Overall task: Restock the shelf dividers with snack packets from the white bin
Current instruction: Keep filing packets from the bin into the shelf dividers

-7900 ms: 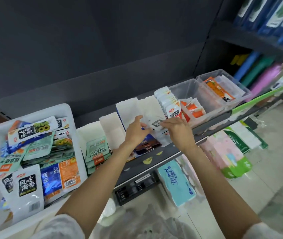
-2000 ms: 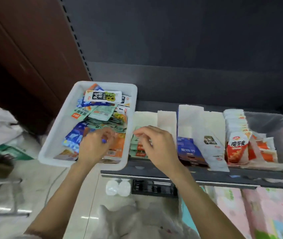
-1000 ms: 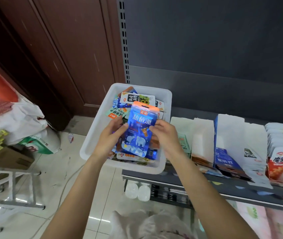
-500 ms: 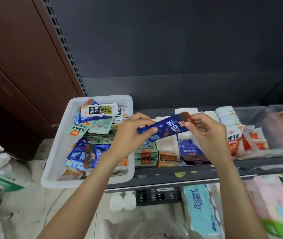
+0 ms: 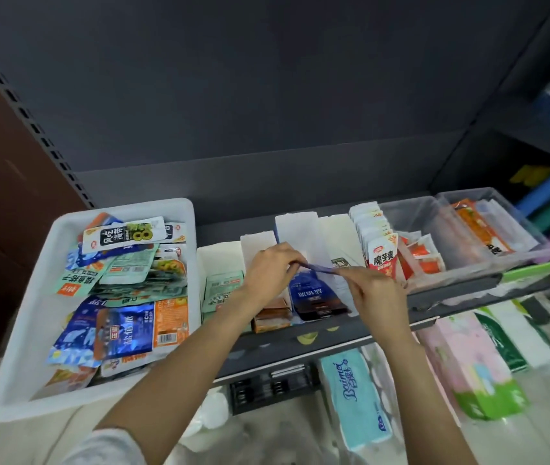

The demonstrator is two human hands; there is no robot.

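The white plastic bin (image 5: 25,317), heaped with snack packets, overhangs the dark shelf's (image 5: 300,344) left end. Just right of it stand the white paper dividers (image 5: 257,243). My left hand (image 5: 268,275) and right hand (image 5: 372,290) each pinch one end of a dark blue foil packet (image 5: 317,267), held edge-on over the blue-stocked slot, with open room behind.
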